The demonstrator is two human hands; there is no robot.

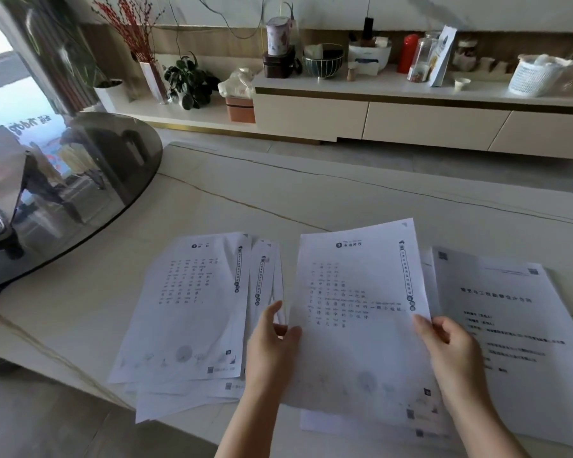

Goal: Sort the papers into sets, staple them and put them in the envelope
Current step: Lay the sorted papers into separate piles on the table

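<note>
Papers lie in loose piles on a pale surface (344, 200); one worksheet sheet (361, 312) is lifted in the middle, the left hand (272, 338) pinching its left edge, the right hand (450, 345) gripping its right edge; a fanned worksheet pile (186, 312) sits left, a contract pile (510, 325) right; likely risk: the left pile overhangs the near edge and could slide off.

Your surface (311, 200) is a pale marble-look top with thin dark veins running across it; at its left end rests a round dark glass top (73, 180) that mirrors the room; near you lie a fanned left pile of printed sheets (186, 312), a middle pile (371, 421) under the sheet you hold, and a right pile (510, 312) headed by a text document.
</note>
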